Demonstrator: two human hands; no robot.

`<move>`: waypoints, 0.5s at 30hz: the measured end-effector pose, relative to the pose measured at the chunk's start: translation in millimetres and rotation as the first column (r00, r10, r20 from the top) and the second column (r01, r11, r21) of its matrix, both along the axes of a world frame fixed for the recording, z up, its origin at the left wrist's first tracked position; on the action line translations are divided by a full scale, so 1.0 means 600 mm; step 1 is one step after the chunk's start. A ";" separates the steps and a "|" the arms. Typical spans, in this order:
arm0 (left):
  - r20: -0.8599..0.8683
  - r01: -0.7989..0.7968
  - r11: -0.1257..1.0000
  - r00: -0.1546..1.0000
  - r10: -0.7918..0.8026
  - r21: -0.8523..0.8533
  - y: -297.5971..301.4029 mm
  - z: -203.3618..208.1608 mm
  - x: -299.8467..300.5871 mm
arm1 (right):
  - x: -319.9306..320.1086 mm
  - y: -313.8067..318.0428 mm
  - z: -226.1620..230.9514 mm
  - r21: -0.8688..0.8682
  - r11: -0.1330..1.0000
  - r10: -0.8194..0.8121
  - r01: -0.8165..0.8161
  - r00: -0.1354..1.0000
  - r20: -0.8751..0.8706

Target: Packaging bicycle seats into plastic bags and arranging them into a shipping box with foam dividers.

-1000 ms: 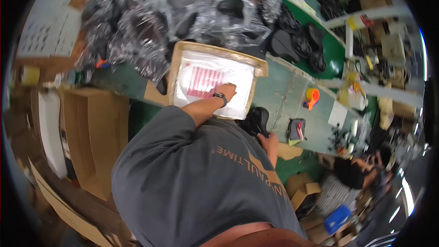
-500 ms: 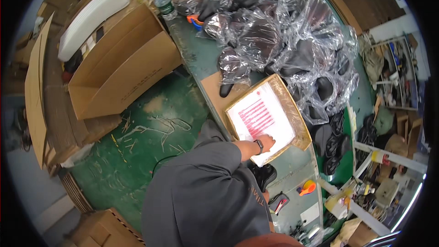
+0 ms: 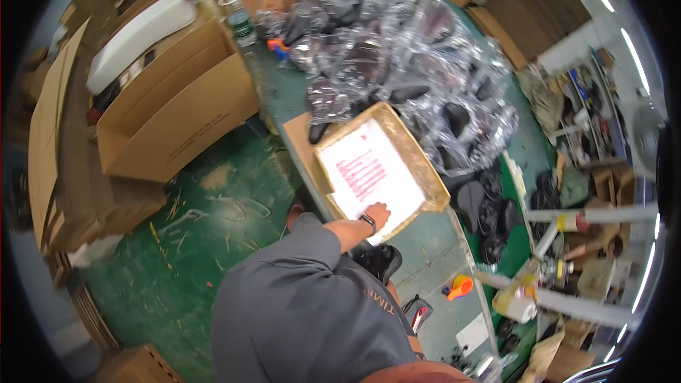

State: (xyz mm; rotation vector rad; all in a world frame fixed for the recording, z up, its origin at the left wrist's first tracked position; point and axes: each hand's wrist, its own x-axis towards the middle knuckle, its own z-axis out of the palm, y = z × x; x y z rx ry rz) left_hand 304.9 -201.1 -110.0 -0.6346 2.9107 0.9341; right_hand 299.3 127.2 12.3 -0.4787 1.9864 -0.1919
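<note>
My left hand (image 3: 378, 214), with a dark watch on its wrist, rests on a white sheet with red print (image 3: 369, 170). Its fingers look apart, though slightly blurred. The sheet lies in an open cardboard box (image 3: 417, 163) with taped, shiny walls, set at an angle on the green worktable. Beside the box, close to my body, is a black saddle-like piece (image 3: 379, 261). Of my right arm only a little skin (image 3: 393, 291) shows next to that piece; the body and sleeve hide the fingers.
Plastic-wrapped black bicycle saddles (image 3: 418, 64) are heaped beyond the box. An orange tape dispenser (image 3: 461, 286) lies on the right of the table. To the left stands a large open carton (image 3: 181, 113); a water bottle (image 3: 240, 21) stands behind it. Scraps litter the green floor (image 3: 206, 241).
The whole view has shifted, so the table and box appear further left. My left hand stays on the printed sheet, near the lower end of the red print.
</note>
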 end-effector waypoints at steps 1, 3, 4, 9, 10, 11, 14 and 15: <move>-0.008 -0.020 1.000 1.000 0.020 0.010 -0.002 -0.016 -0.004 | 0.008 0.021 0.004 -0.007 1.000 0.002 -0.001 1.000 0.016; 0.015 -0.076 0.995 0.997 0.076 0.060 0.001 -0.017 -0.028 | 0.030 0.070 0.004 -0.030 0.996 -0.085 0.086 0.996 0.025; 0.065 0.019 1.000 0.998 -0.018 -0.021 -0.016 -0.042 -0.024 | 0.044 0.079 0.007 -0.065 0.989 -0.134 0.136 0.991 0.030; 0.172 0.310 0.721 0.950 -0.261 -0.619 -0.075 -0.119 -0.022 | 0.012 0.055 -0.048 -0.365 0.819 -0.463 0.442 0.886 0.032; 0.057 0.277 0.749 0.950 -0.306 -0.602 -0.110 -0.114 0.002 | 0.001 0.048 -0.033 -0.363 0.817 -0.489 0.448 0.872 -0.023; -0.101 -0.098 0.995 0.990 0.095 -0.034 -0.093 -0.081 -0.035 | 0.008 0.082 -0.009 -0.350 0.792 -0.563 0.501 0.820 -0.100; 0.048 -0.235 0.586 0.947 0.316 0.776 -0.058 0.018 -0.019 | 0.029 0.112 -0.028 -0.270 0.701 -0.713 0.661 0.655 -0.248; 0.051 -0.244 0.665 0.954 0.297 0.705 -0.066 0.039 -0.009 | 0.029 0.109 -0.032 -0.300 0.657 -0.754 0.692 0.613 -0.237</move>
